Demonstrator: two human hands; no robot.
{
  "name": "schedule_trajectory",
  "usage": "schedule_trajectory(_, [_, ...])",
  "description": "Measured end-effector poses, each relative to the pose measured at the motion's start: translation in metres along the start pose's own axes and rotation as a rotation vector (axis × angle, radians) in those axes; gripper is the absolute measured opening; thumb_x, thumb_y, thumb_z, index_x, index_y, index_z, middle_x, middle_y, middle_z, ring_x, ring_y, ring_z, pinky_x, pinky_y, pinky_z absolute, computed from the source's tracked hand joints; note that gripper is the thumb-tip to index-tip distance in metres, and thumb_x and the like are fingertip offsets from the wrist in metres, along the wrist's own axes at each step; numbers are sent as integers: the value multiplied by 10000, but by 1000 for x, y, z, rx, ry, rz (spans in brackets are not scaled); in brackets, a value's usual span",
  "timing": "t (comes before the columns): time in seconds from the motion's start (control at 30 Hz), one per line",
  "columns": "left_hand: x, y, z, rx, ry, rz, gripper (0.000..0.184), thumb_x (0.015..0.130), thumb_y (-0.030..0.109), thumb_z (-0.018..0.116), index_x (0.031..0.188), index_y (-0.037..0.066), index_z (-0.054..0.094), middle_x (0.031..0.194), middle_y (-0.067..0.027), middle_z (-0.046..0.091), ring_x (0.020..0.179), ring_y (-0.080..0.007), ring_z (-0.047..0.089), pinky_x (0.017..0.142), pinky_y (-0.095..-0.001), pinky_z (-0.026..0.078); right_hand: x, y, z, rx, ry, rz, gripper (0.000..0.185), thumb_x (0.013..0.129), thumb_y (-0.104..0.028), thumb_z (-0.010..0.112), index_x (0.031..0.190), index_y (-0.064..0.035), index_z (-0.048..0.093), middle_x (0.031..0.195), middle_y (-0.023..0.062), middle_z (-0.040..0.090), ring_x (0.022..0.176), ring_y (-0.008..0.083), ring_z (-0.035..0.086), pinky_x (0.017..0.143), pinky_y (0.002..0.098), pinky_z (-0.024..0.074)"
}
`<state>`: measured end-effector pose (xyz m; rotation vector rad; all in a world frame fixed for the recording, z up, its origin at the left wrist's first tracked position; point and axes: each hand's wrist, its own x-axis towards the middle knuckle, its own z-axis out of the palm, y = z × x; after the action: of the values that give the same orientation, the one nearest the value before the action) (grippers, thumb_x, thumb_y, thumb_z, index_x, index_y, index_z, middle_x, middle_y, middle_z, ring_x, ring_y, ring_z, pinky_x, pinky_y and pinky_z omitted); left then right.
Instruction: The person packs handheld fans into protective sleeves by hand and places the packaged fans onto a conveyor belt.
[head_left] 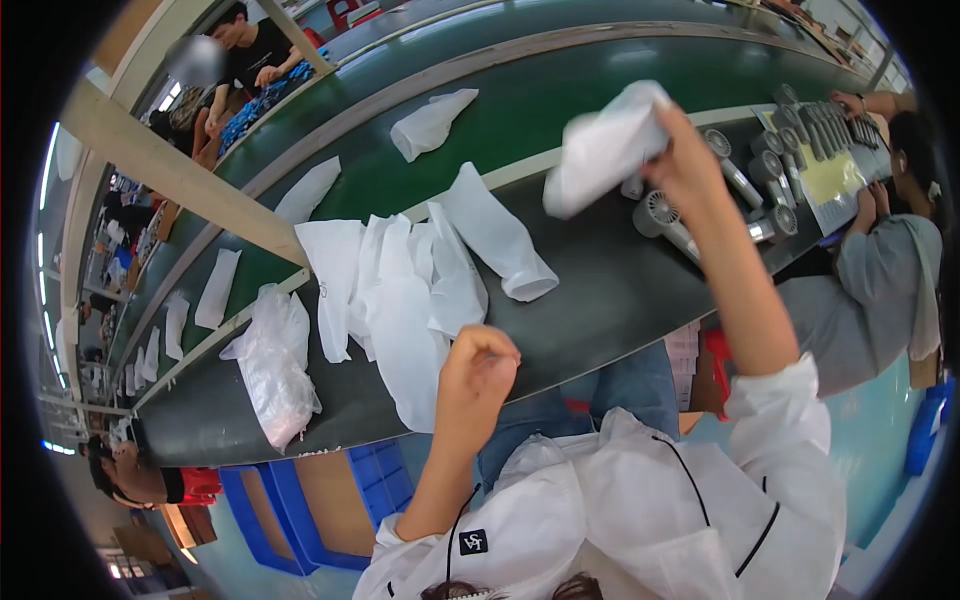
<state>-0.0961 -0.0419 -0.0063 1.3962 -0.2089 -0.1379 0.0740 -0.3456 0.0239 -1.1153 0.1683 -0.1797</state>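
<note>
My right hand [690,160] is raised over the far side of the dark table, its fingers closed on one end of a white bag [605,150]. Motion blurs the bag, and I cannot tell what is inside. Near the table's front edge, my left hand [478,378] is curled closed, with nothing visible in its fingers. Just left of it lies a spread pile of flat white bags [400,310]. A filled-looking white bag [500,235] rests beside the pile. Farther left is a clear plastic bundle [272,365] with pale contents.
Grey fan-ended, tube-shaped devices [740,180] stand and lie to the right, beside a co-worker in grey [870,290]. White bags [432,125] lie spaced along the green conveyor [540,105]. A wooden post [190,180] crosses at left. Blue crates [300,515] sit below the table.
</note>
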Motion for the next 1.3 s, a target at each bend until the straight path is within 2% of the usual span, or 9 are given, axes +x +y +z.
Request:
schedule_trajectory(0.1, [-18, 5, -18, 244, 202, 148, 107, 848, -6, 639, 906, 24, 554, 909, -65, 558, 840, -167, 548, 763, -275, 449, 140, 4, -34, 39, 334, -47, 359, 979, -250, 509, 1291, -76, 476, 1303, 167, 462, 1145, 346, 521, 820, 518, 583])
schedule_trajectory(0.23, [-22, 11, -54, 793, 616, 311, 105, 806, -17, 672, 816, 12, 572, 809, -86, 584, 771, -229, 565, 748, -296, 446, 306, 59, -141, -38, 161, -153, 478, 910, -226, 625, 1329, -66, 461, 1319, 131, 472, 1203, 339, 491, 921, 545, 541])
schedule_trajectory(0.33, [-34, 3, -82, 904, 652, 300, 122, 809, -13, 677, 880, 5, 579, 899, -98, 578, 848, -228, 570, 783, -302, 457, 341, 73, -158, -1710, 272, -288, 621, 846, -265, 708, 1363, -28, 456, 1338, 126, 512, 1151, 346, 568, 999, 479, 479])
schedule_trajectory(0.5, [-15, 3, -128, 1367, 747, 343, 466, 763, 51, 741, 1181, -10, 543, 1186, -178, 547, 1097, -343, 512, 996, -408, 394, 212, 9, -65, -212, 261, -320, 410, 923, -216, 625, 1282, -31, 557, 1139, 120, 631, 1089, 261, 627, 950, 370, 495])
schedule_trajectory(0.63, [15, -23, -187, 1565, 583, 237, 771, 709, 81, 779, 1371, -21, 397, 1311, -244, 484, 1222, -410, 454, 1048, -452, 359, 38, -43, -61, -839, -302, -385, 190, 964, -160, 564, 1068, -21, 642, 944, 42, 653, 918, 136, 623, 803, 294, 499])
schedule_trajectory(0.83, [27, -1, -184, 1179, 694, 17, 547, 830, -11, 583, 1351, 56, 429, 1220, -205, 525, 1112, -345, 541, 929, -392, 443, -94, -14, -107, -1419, -224, -218, 353, 867, -222, 701, 1150, -56, 570, 960, 94, 642, 882, 188, 626, 782, 319, 499])
schedule_trajectory(1.07, [9, 72, -120, 829, 721, 500, 216, 822, 0, 560, 1032, 19, 605, 1268, -126, 502, 1229, -239, 451, 1077, -361, 283, -69, 41, -63, -1875, -73, -448, 614, 773, -347, 766, 1276, -159, 468, 1005, 144, 568, 919, 351, 637, 782, 430, 513])
schedule_trajectory(1.23, [5, 68, -73, 94, 326, 156, 191, 825, 57, 669, 1006, -4, 657, 1376, -171, 454, 1355, -274, 364, 1119, -350, 238, -43, 28, -70, -1579, -243, -576, 529, 743, -262, 767, 1178, -127, 496, 1140, 196, 585, 940, 388, 632, 798, 436, 504])
schedule_trajectory(1.3, [17, 60, -55, 58, 189, 140, 260, 830, 65, 686, 1078, -10, 667, 1413, -168, 427, 1339, -261, 386, 1095, -330, 292, -71, -17, -43, -1281, -212, -358, 503, 782, -260, 745, 1210, -149, 506, 1005, 95, 592, 817, 196, 613, 696, 321, 493])
